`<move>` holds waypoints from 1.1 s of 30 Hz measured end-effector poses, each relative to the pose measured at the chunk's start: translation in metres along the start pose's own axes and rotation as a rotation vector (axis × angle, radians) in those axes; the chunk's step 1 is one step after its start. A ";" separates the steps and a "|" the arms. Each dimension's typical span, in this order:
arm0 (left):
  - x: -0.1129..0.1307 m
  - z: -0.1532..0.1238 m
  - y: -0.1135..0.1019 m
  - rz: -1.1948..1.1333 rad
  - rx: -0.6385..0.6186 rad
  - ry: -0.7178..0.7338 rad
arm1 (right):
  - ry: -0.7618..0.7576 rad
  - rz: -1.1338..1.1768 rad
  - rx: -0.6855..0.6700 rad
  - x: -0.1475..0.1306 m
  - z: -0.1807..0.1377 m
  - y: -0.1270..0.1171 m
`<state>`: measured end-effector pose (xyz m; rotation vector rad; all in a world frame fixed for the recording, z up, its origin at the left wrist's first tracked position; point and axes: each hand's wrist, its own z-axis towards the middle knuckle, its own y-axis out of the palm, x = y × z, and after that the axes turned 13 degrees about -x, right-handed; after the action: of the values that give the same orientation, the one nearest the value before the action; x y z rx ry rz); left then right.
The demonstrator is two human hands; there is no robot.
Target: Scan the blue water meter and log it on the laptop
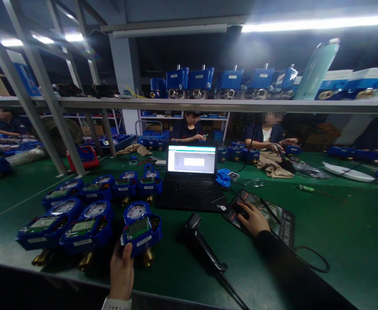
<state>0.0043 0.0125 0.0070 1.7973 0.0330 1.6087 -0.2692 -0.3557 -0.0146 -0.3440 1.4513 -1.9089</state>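
Observation:
My left hand point(122, 272) grips the near edge of a blue water meter point(141, 228) with brass fittings, thumb on its lower corner. My right hand point(252, 219) is curled over a black computer mouse point(240, 210) on a dark mouse pad point(281, 221). Between my hands a black handheld scanner point(199, 245) lies on the green table. An open black laptop point(191, 176) with a lit screen stands just beyond.
Several more blue meters point(79, 211) sit in rows at the left. A cable point(311, 258) loops at the right. A blue cloth point(222, 176) lies beside the laptop. Other people work across the table under a shelf point(208, 104) loaded with blue meters.

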 end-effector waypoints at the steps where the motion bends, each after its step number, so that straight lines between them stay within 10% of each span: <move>1: 0.000 0.000 -0.001 -0.001 -0.003 0.002 | -0.011 0.007 0.003 0.000 0.000 0.000; 33: -0.001 0.000 -0.004 0.012 -0.012 -0.004 | -0.049 0.045 -0.005 0.003 0.000 -0.001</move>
<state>0.0060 0.0146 0.0037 1.7947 0.0104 1.6105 -0.2713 -0.3575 -0.0146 -0.3548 1.4209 -1.8487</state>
